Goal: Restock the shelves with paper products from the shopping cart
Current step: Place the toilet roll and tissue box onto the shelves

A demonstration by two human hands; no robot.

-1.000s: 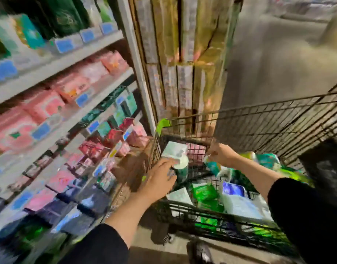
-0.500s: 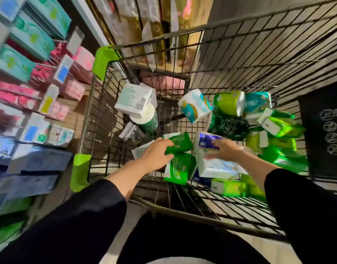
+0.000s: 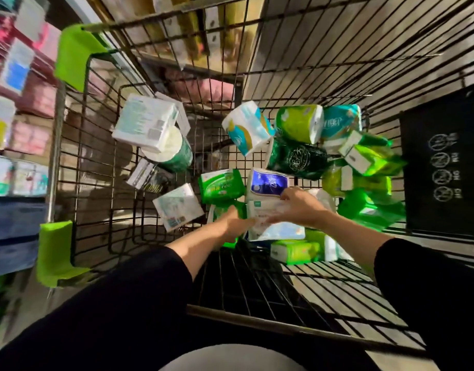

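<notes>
Tissue pack [image 3: 270,219] lies flat between both hands, long axis crosswise.

Both hands reach into the shopping cart [image 3: 77,145]: the left hand [image 3: 237,223] and right hand [image 3: 301,210] grip a white tissue pack [image 3: 268,223] near the cart's near edge, among green packs [image 3: 221,184].

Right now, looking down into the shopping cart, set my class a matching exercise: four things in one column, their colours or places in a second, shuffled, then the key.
Things
1. cart corner guard
2. sign panel
3. roll pack
4. pack under both hands

Descriptions
A. white with a blue label
B. bright lime green
C. black, on the cart's right wall
D. dark green with a pale emblem

Pairs: 1-B, 2-C, 3-D, 4-A
</notes>
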